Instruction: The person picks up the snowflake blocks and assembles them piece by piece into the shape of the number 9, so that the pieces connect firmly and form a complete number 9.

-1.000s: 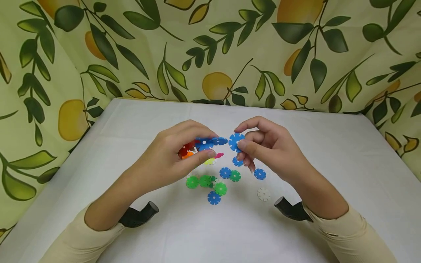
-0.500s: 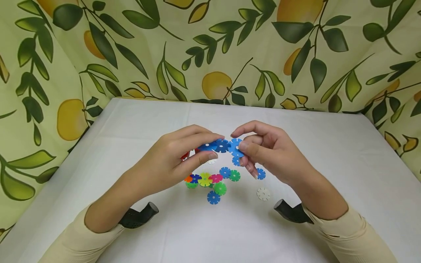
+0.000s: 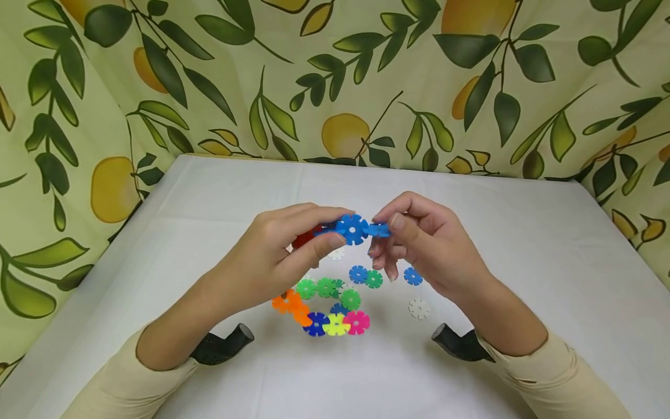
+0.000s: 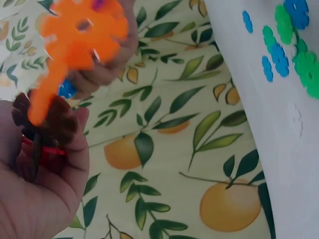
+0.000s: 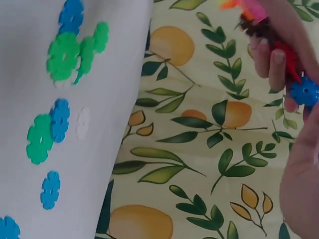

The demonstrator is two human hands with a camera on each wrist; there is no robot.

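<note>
The left hand [image 3: 288, 238] is gripping a chain of slotted discs, its thumb lying below and its fingers above. A blue disc [image 3: 352, 230] is facing the head camera between the left thumb and forefinger. Opposite it, the right hand [image 3: 426, 238] is pinching an edge-on blue disc [image 3: 379, 230] between thumb and forefinger. The two hands are facing each other, near but apart, and these discs are bridging the gap (whether the slots are fully pushed home, I cannot tell).

Inside the curl of the left hand, a red disc [image 4: 52, 154] and a brown disc [image 4: 60, 122] are showing. From there the chain's free end is hanging below the left hand: two orange discs [image 3: 286, 301], then a dark blue disc [image 3: 316, 324], a yellow disc [image 3: 337, 325] and a pink disc [image 3: 357, 322].

On the white table [image 3: 225, 192] beneath the hands, loose pieces are lying: green discs [image 3: 350, 299] nearer the left hand, a small blue disc [image 3: 413, 276] just below the right fingers, and a white disc [image 3: 419, 309] below the right hand.
</note>
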